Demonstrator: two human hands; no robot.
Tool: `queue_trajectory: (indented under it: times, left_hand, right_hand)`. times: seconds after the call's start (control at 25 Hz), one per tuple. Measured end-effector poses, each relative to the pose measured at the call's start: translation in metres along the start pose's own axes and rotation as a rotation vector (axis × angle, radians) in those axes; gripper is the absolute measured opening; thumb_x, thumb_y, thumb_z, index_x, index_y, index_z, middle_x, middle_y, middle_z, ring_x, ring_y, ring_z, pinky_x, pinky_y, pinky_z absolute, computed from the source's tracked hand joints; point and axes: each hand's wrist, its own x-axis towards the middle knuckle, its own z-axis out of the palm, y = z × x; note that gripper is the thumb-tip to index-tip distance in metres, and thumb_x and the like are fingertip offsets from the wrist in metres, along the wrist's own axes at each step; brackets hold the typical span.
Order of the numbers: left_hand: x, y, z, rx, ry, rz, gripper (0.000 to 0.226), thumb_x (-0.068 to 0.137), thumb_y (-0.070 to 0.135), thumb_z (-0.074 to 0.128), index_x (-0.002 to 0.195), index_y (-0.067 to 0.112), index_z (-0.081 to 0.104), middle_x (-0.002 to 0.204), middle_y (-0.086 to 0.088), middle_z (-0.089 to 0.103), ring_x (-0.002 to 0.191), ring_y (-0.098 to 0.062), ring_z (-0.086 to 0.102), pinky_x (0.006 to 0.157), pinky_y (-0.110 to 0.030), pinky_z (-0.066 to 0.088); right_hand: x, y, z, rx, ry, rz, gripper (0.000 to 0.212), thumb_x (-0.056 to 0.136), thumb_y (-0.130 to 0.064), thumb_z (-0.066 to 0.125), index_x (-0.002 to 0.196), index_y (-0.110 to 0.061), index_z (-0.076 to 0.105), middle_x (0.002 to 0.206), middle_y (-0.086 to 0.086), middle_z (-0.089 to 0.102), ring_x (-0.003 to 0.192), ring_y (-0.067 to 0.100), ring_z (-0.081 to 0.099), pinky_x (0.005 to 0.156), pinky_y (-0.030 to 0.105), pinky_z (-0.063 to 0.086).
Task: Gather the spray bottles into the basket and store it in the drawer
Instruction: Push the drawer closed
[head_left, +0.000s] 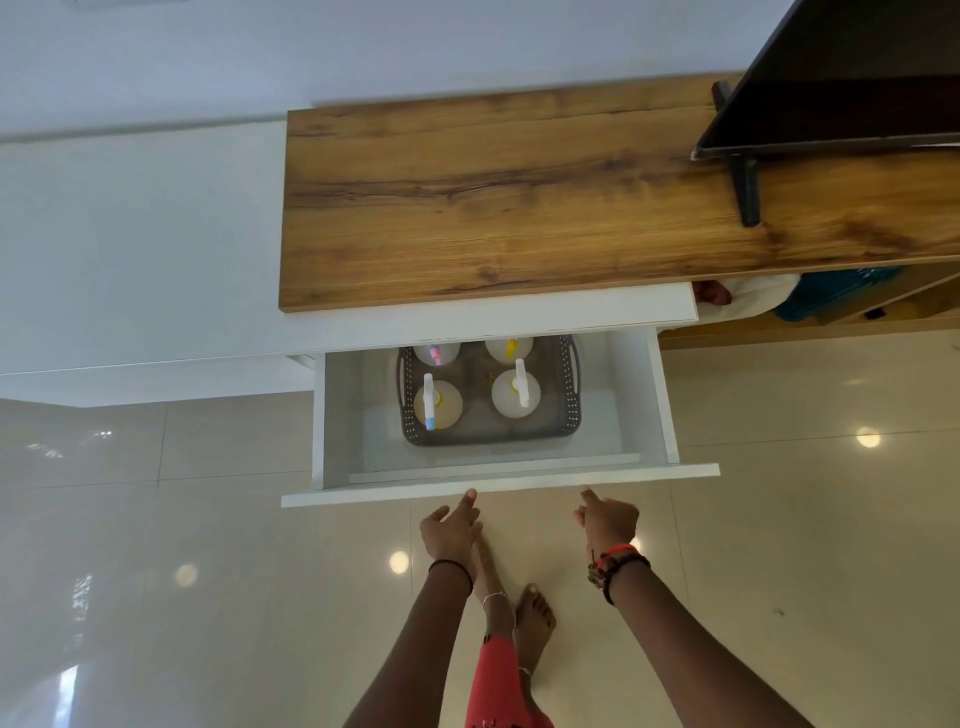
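A white drawer (498, 486) stands pulled out from under the wooden cabinet top. Inside it, toward the back, sits a grey perforated basket (571, 395) holding several upright spray bottles, among them one with a blue-tipped nozzle (436, 402) and one with a white trigger (514, 392). Two more bottles at the back are half hidden under the cabinet edge. My left hand (451, 527) touches the drawer's front panel with a fingertip, fingers loosely apart. My right hand (607, 519) touches the same panel with one extended finger, the others curled. Neither hand holds anything.
The wooden cabinet top (519, 197) carries a black television (841, 78) on its stand at the right. An open shelf at the right holds cloth and a teal item (831, 296). My bare feet (519, 613) stand on glossy floor tiles in front of the drawer.
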Motion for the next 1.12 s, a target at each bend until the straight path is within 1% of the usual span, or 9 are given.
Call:
queue_trajectory:
  times: [0.12, 0.24, 0.36, 0.52, 0.56, 0.68, 0.84, 0.96, 1.12]
  left_hand:
    - [0.002, 0.011, 0.002, -0.234, -0.129, -0.076, 0.039, 0.099, 0.003, 0.038, 0.135, -0.012, 0.037, 0.140, -0.028, 0.046, 0.130, -0.037, 0.047, 0.111, -0.037, 0.039]
    - [0.006, 0.022, -0.002, -0.321, -0.080, -0.153, 0.038, 0.101, 0.011, 0.037, 0.133, -0.010, 0.040, 0.139, -0.028, 0.047, 0.131, -0.037, 0.046, 0.113, -0.042, 0.037]
    - [0.004, 0.026, -0.001, -0.368, -0.079, -0.177, 0.038, 0.099, 0.012, 0.045, 0.129, -0.013, 0.044, 0.134, -0.030, 0.051, 0.127, -0.038, 0.051, 0.110, -0.045, 0.040]
    - [0.001, 0.037, 0.005, -0.411, -0.076, -0.167, 0.040, 0.097, 0.011, 0.049, 0.126, -0.016, 0.045, 0.125, -0.031, 0.055, 0.125, -0.038, 0.052, 0.107, -0.044, 0.043]
    - [0.001, 0.040, 0.007, -0.419, -0.075, -0.163, 0.040, 0.097, 0.011, 0.050, 0.125, -0.016, 0.045, 0.126, -0.032, 0.055, 0.125, -0.038, 0.053, 0.107, -0.044, 0.043]
    - [0.003, 0.051, 0.013, -0.413, -0.085, -0.155, 0.040, 0.096, 0.013, 0.052, 0.125, -0.014, 0.046, 0.131, -0.031, 0.054, 0.124, -0.037, 0.054, 0.107, -0.043, 0.043]
    - [0.008, 0.070, 0.024, -0.454, -0.111, -0.148, 0.043, 0.096, 0.012, 0.050, 0.129, -0.014, 0.042, 0.136, -0.030, 0.050, 0.127, -0.036, 0.051, 0.110, -0.044, 0.040]
    - [0.015, 0.082, 0.030, -0.505, -0.154, -0.163, 0.045, 0.097, 0.014, 0.049, 0.134, -0.010, 0.038, 0.141, -0.026, 0.045, 0.131, -0.034, 0.047, 0.113, -0.042, 0.036]
    - [0.022, 0.099, 0.035, -0.550, -0.177, -0.170, 0.051, 0.100, 0.027, 0.043, 0.137, -0.007, 0.035, 0.144, -0.024, 0.043, 0.134, -0.031, 0.045, 0.115, -0.039, 0.034]
  right_hand:
    - [-0.006, -0.003, 0.005, 0.338, -0.071, 0.171, 0.005, 0.090, -0.002, 0.061, 0.088, 0.003, 0.060, 0.077, 0.018, 0.057, 0.064, 0.016, 0.056, 0.078, 0.025, 0.054]
    - [-0.009, -0.010, 0.009, 0.510, -0.084, 0.248, 0.009, 0.091, 0.002, 0.058, 0.082, 0.004, 0.058, 0.077, 0.009, 0.058, 0.083, 0.024, 0.062, 0.098, 0.036, 0.050]
    - [-0.008, -0.015, 0.010, 0.535, -0.082, 0.286, 0.007, 0.091, 0.003, 0.057, 0.093, 0.010, 0.059, 0.087, 0.013, 0.061, 0.077, 0.024, 0.062, 0.101, 0.038, 0.049]
    - [-0.006, -0.026, 0.014, 0.558, -0.080, 0.294, 0.011, 0.091, 0.004, 0.057, 0.080, 0.003, 0.057, 0.094, 0.017, 0.061, 0.068, 0.018, 0.060, 0.099, 0.038, 0.050]
    - [-0.006, -0.030, 0.016, 0.572, -0.080, 0.295, 0.005, 0.091, 0.004, 0.057, 0.088, 0.008, 0.059, 0.091, 0.016, 0.062, 0.067, 0.019, 0.060, 0.098, 0.038, 0.051]
    - [-0.002, -0.041, 0.024, 0.599, -0.090, 0.293, 0.029, 0.091, 0.005, 0.055, 0.118, 0.015, 0.055, 0.078, 0.014, 0.060, 0.067, 0.020, 0.059, 0.090, 0.037, 0.053]
    - [0.002, -0.066, 0.037, 0.606, -0.080, 0.277, 0.035, 0.092, 0.007, 0.053, 0.125, 0.015, 0.049, 0.101, 0.023, 0.063, 0.071, 0.023, 0.060, 0.085, 0.037, 0.053]
    - [0.013, -0.078, 0.044, 0.641, -0.125, 0.278, 0.031, 0.096, 0.008, 0.043, 0.126, 0.010, 0.048, 0.091, 0.016, 0.058, 0.094, 0.026, 0.057, 0.097, 0.039, 0.051]
    - [0.015, -0.096, 0.055, 0.617, -0.128, 0.281, 0.028, 0.094, 0.006, 0.049, 0.122, 0.009, 0.051, 0.079, 0.010, 0.055, 0.088, 0.024, 0.060, 0.101, 0.039, 0.050]
